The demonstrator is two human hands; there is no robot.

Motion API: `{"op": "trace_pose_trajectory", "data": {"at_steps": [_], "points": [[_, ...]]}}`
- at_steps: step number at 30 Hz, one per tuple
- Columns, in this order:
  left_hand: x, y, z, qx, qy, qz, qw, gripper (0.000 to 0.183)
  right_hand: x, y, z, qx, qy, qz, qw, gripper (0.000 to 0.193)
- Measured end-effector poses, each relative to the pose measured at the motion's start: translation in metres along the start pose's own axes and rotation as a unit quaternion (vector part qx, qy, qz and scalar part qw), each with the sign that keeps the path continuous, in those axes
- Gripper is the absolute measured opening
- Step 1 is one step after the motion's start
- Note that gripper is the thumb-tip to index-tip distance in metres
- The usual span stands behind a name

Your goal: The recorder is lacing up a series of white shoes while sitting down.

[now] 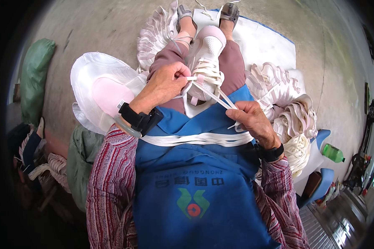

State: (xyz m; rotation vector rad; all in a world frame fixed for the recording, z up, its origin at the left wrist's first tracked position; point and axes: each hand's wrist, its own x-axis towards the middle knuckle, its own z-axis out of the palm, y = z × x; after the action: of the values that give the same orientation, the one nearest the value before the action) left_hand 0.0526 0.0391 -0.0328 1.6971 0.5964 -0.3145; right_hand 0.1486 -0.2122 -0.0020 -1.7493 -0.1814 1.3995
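Observation:
Between my knees rests a white and pink sneaker upper [207,54], its toe pointing away from me. White shoelace [212,96] crosses its front in several rows. My left hand [167,85] is closed at the left side of the eyelets, pinching a lace end by the shoe. To the right and nearer me, my right hand [253,120] is closed on two strands of the lace, which run taut from the shoe. A bundle of white laces [195,140] lies across my blue apron [187,166].
Stacked shoe uppers lie at the far left [156,37] and right [274,85]. A white piece with a pink insole-shaped middle [112,91] is by my left arm. Right: a lace bundle [297,153] and green bottle [333,153]. Left: a green sack [36,79].

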Motion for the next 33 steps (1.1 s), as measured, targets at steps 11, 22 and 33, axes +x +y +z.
{"op": "trace_pose_trajectory", "data": {"at_steps": [11,22,33], "points": [[-0.005,-0.01,0.014,0.17,0.051,0.134,0.975,0.025,-0.03,0.006,-0.027,-0.038,-0.11,0.052,0.992,0.025],[0.0,-0.014,0.012,0.165,0.081,0.125,0.975,0.023,-0.036,0.001,0.001,-0.169,-0.114,0.003,0.979,0.03],[0.002,-0.005,0.028,0.27,0.16,0.21,0.926,0.014,0.034,-0.011,0.034,-0.291,0.19,-0.201,0.916,0.037]]}}
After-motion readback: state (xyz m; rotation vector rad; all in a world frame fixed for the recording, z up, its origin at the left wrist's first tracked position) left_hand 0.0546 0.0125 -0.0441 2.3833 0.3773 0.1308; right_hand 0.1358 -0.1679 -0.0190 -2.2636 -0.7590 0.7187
